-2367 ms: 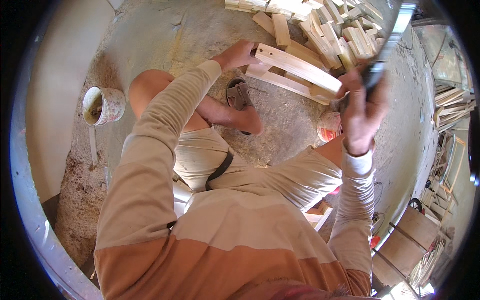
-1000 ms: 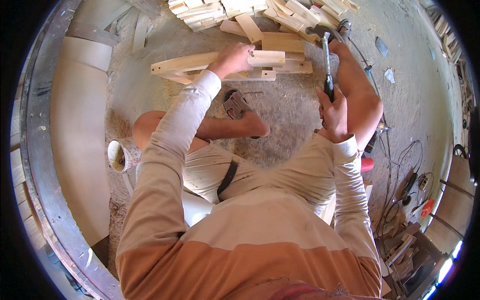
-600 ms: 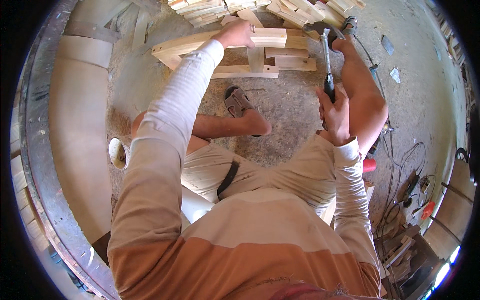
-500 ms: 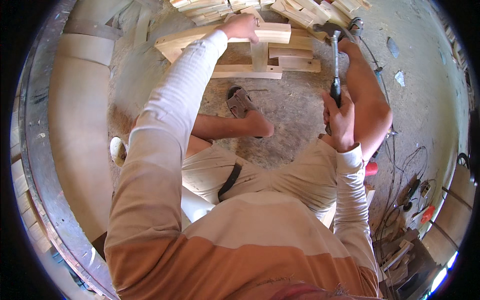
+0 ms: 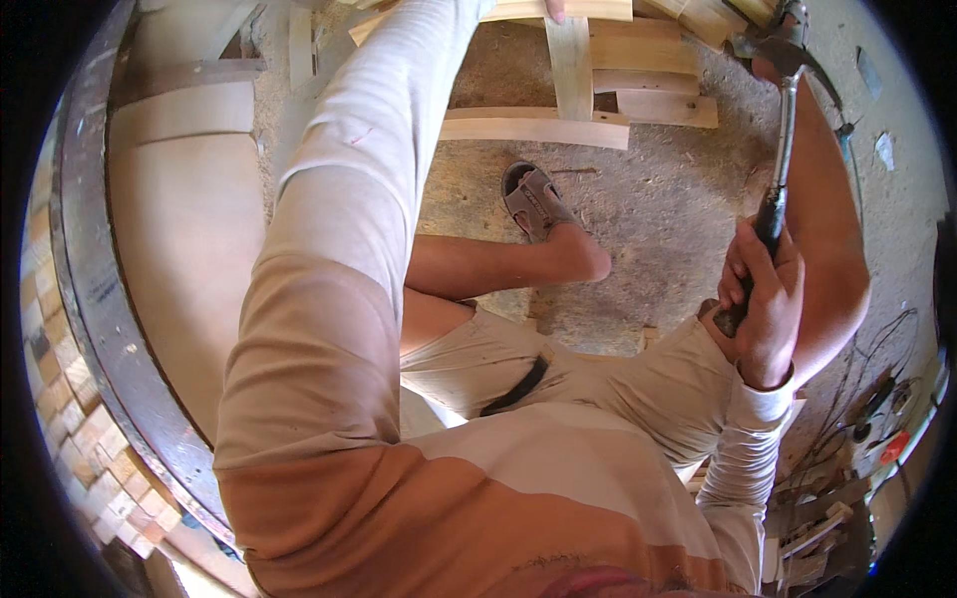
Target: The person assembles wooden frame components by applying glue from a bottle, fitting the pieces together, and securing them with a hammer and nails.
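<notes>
In my right hand (image 5: 770, 304) is a hammer (image 5: 784, 149), its dark grip wrapped by my fingers and its metal head pointing away, over my right shin. My left arm reaches far forward to a pale wooden frame (image 5: 568, 70). Most of my left hand (image 5: 555, 9) is cut off by the top edge; one digit shows over the frame's far plank. A short upright piece joins that plank to a nearer plank (image 5: 538, 127) low on the floor.
More cut planks (image 5: 648, 60) lie right of the frame. A curved tan sheet (image 5: 184, 199) and a dark-edged bench (image 5: 100, 259) stand at left, with stacked wood blocks (image 5: 110, 468) beyond. Cables (image 5: 862, 399) run along the right. My sandalled foot (image 5: 538, 199) rests mid-floor.
The view has shifted, so the frame and my left hand sit higher, partly out of the picture. The hammer stays in my right hand, its head still pointing away.
</notes>
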The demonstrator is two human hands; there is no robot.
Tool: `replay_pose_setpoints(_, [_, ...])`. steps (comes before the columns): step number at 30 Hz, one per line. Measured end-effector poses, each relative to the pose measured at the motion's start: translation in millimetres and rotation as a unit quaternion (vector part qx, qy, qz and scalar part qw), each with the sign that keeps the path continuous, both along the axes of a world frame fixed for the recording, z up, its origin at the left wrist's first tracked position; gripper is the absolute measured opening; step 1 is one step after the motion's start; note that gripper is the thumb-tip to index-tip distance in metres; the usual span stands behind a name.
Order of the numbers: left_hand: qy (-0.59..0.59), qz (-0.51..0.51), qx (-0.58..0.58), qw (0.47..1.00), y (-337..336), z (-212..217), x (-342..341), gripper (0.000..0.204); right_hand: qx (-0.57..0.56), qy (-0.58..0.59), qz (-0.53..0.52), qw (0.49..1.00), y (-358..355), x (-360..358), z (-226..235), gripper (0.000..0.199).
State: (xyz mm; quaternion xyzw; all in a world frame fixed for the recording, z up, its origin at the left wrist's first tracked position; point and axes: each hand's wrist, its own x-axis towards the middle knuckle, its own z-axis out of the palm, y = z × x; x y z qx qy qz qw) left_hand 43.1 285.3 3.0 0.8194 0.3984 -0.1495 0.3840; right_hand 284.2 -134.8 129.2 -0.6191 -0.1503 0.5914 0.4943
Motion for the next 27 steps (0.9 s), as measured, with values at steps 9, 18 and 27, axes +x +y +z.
replay_pose_setpoints(9, [-0.189, 0.248, -0.134, 0.941, -10.2, 78.7, -31.6, 0.058, 0.003, 0.006, -0.042, 0.999, 5.1, 10.7, 3.9, 0.014])
replay_pose_setpoints(18, [-0.451, 0.443, -0.21, 0.746, 58.0, 58.3, -148.7, 0.052, 0.022, 0.004, -0.044, 0.999, -1.4, 15.9, 3.5, 0.016])
replay_pose_setpoints(27, [-0.374, 0.45, -0.079, 0.807, -24.6, 124.2, -137.8, 0.047, 0.048, -0.011, 0.005, 0.999, -5.3, 15.1, -2.2, 0.022])
